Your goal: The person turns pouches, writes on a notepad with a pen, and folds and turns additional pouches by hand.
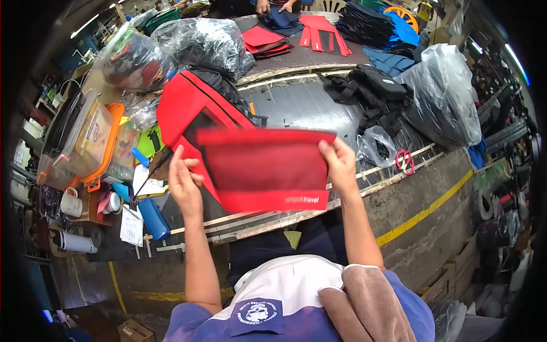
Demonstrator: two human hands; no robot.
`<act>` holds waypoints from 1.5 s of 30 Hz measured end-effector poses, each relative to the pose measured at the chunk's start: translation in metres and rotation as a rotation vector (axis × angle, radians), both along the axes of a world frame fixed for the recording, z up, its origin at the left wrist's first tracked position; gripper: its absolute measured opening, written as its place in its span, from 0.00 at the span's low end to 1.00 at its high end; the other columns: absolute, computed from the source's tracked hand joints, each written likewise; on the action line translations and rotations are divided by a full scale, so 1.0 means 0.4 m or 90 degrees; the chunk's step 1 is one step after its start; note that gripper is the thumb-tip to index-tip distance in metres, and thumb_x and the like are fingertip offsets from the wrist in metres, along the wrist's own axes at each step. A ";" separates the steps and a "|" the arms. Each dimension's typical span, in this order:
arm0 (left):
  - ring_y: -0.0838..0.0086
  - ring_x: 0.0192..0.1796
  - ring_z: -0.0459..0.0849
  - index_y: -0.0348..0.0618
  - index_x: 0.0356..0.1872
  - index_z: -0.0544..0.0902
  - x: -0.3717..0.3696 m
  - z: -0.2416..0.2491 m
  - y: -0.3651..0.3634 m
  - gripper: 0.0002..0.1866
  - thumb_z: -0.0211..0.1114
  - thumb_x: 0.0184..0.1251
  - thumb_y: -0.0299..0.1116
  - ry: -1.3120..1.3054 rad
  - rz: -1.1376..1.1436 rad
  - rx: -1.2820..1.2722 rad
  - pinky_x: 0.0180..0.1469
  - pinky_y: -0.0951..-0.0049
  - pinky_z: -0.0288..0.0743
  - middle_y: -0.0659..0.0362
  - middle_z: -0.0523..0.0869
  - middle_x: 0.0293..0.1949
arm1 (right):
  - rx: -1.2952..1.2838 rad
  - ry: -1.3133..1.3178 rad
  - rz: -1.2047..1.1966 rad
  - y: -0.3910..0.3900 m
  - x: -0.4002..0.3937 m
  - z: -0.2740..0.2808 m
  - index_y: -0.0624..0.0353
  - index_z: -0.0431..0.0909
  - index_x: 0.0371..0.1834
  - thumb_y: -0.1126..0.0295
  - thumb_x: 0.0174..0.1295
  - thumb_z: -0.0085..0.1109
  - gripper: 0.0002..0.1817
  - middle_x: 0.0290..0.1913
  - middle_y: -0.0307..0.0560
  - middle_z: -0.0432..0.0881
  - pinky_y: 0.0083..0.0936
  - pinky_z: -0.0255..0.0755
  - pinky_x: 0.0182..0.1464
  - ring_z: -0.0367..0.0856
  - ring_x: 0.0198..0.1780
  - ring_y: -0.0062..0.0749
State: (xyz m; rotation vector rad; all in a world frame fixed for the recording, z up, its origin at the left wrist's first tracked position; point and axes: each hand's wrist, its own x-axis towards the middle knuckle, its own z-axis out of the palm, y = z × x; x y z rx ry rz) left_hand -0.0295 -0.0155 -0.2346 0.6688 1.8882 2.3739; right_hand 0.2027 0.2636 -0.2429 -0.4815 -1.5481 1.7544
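Note:
A flat red fabric panel [268, 202] with a dark, see-through middle is held up in front of me. Small pale lettering runs along its lower right edge, and its left side is smeared by motion. My right hand [340, 165] pinches the panel's upper right edge, thumb on the near face. My left hand [187, 182] is just off the panel's left edge, its fingers apart and nothing visible in them. Behind the left hand lies a larger red and black bag piece [185, 108] with a dark zipper line, partly covered by the panel.
Black straps and a black bag [376, 85] lie at the right of the table [290, 105], near pink-handled scissors [404, 162]. Bulky plastic bags [447, 97] stand at both sides. At left are a plastic bin [94, 134] and a blue case [154, 219]. Another person's hands [276, 7] work across the table.

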 end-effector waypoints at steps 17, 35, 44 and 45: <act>0.65 0.53 0.90 0.42 0.63 0.87 -0.193 0.048 0.124 0.15 0.67 0.80 0.29 0.411 0.065 -0.288 0.56 0.67 0.83 0.55 0.92 0.52 | 0.120 -0.158 -0.151 0.140 0.034 -0.290 0.66 0.84 0.59 0.68 0.79 0.64 0.14 0.41 0.43 0.92 0.20 0.79 0.36 0.87 0.36 0.21; 0.56 0.64 0.83 0.52 0.58 0.83 -0.389 0.121 0.279 0.29 0.85 0.54 0.36 0.824 0.002 -0.655 0.59 0.52 0.77 0.55 0.83 0.59 | 0.145 -0.190 -0.121 -0.087 0.160 -0.284 0.66 0.87 0.53 0.75 0.77 0.65 0.08 0.36 0.37 0.90 0.16 0.81 0.42 0.88 0.38 0.14; 0.51 0.61 0.84 0.47 0.63 0.82 -0.278 0.157 0.287 0.29 0.80 0.58 0.31 0.864 0.171 -0.472 0.63 0.51 0.77 0.51 0.85 0.55 | 0.271 -0.295 -0.139 -0.006 0.098 -0.232 0.66 0.87 0.55 0.70 0.74 0.68 0.13 0.38 0.45 0.93 0.24 0.82 0.43 0.90 0.39 0.26; 0.50 0.60 0.84 0.46 0.61 0.83 -0.219 0.140 0.290 0.27 0.79 0.59 0.30 0.837 0.165 -0.427 0.63 0.51 0.77 0.51 0.86 0.53 | 0.359 -0.312 -0.174 0.032 0.064 -0.211 0.66 0.87 0.56 0.68 0.73 0.68 0.15 0.39 0.49 0.93 0.28 0.83 0.44 0.92 0.39 0.32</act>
